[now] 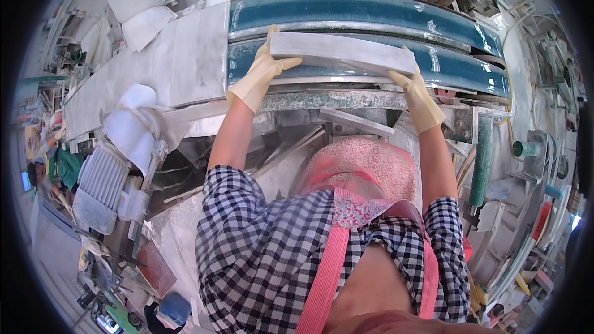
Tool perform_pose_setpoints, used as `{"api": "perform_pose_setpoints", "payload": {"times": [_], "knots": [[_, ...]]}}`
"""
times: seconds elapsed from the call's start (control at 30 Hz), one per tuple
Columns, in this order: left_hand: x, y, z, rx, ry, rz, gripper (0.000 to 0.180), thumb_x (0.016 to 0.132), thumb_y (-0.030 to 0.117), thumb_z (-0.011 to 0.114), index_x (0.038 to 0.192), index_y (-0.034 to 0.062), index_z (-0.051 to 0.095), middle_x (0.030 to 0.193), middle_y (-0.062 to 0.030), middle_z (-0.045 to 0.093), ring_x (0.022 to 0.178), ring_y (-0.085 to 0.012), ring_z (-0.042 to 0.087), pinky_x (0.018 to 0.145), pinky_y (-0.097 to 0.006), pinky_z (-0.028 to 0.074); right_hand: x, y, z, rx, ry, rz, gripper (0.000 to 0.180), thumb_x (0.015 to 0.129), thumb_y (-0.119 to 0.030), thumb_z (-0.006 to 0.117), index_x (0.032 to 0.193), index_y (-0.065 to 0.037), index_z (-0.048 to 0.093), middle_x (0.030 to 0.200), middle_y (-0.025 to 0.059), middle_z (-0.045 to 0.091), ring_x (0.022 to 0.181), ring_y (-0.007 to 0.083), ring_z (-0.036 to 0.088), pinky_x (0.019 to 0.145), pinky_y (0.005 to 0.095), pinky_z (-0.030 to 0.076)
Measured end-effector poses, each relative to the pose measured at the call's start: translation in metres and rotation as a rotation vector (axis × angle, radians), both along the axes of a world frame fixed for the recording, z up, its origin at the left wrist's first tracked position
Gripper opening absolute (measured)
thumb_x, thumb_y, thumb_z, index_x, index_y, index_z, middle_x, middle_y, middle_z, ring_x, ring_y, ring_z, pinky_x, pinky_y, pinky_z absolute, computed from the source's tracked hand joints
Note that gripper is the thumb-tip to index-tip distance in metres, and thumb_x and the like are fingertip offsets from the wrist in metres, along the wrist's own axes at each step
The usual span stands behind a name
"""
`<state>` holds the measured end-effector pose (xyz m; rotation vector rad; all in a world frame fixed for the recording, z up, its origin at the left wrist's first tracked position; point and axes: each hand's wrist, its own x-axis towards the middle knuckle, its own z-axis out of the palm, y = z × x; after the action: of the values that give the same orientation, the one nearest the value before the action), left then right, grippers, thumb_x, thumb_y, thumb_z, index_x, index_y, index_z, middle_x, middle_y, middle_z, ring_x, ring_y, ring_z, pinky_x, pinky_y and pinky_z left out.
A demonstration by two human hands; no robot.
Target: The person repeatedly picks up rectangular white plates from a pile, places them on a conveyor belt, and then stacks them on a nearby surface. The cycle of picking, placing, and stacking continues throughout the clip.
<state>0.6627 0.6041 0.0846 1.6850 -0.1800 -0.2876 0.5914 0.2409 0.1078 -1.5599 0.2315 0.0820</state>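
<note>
The grip of left hand [265, 69] and right hand [411, 81] pinches the pale bar [340, 51] by its two ends, over the blue belts [346, 11]; I cannot tell if it touches them. If one glove [426, 111] slips, that end may fall onto the belts.

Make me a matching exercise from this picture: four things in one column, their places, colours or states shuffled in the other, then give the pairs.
Things
1. Long block
2. Smooth belts
3. Gloves
4. Ribbed housing

Descriptions
A. Pale yellow, worn on both hands
B. Off to the left of the person's checked shirt
C. Held near one end by the left hand and near the other by the right hand
D. Teal and shiny, running side by side

Pairs: 1-C, 2-D, 3-A, 4-B
</note>
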Motion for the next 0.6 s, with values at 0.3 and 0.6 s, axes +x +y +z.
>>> {"api": "perform_pose_setpoints", "payload": {"times": [0.3, 0.6], "knots": [[0.028, 0.012, -0.028, 0.272, -0.075, -0.062, 0.103, 0.073, 0.025, 0.085, 0.156, 0.0089, 0.026, 0.132, -0.0218, 0.061, 0.123, -0.0332, 0.059, 0.102, -0.034, 0.045, 0.000, 0.009, 0.011, 0.027, -0.008, -0.012, 0.095, 0.083, -0.010, 0.074, 0.159, -0.004, 0.017, 0.153, 0.0151, 0.040, 0.143, 0.0264, 0.034, 0.118, 0.0371, 0.023], [0.035, 0.015, -0.032, 0.380, -0.202, -0.117, 0.082, 0.071, 0.023, 0.086, 0.143, 0.0088, 0.049, 0.129, -0.0147, 0.065, 0.120, -0.0270, 0.061, 0.102, -0.034, 0.046, 0.012, -0.018, -0.019, -0.317, -0.201, 0.088, 0.092, 0.077, -0.020, 0.082, 0.154, -0.006, 0.032, 0.144, 0.0155, 0.051, 0.133, 0.0253, 0.049, 0.111, 0.0360, 0.037]]}}
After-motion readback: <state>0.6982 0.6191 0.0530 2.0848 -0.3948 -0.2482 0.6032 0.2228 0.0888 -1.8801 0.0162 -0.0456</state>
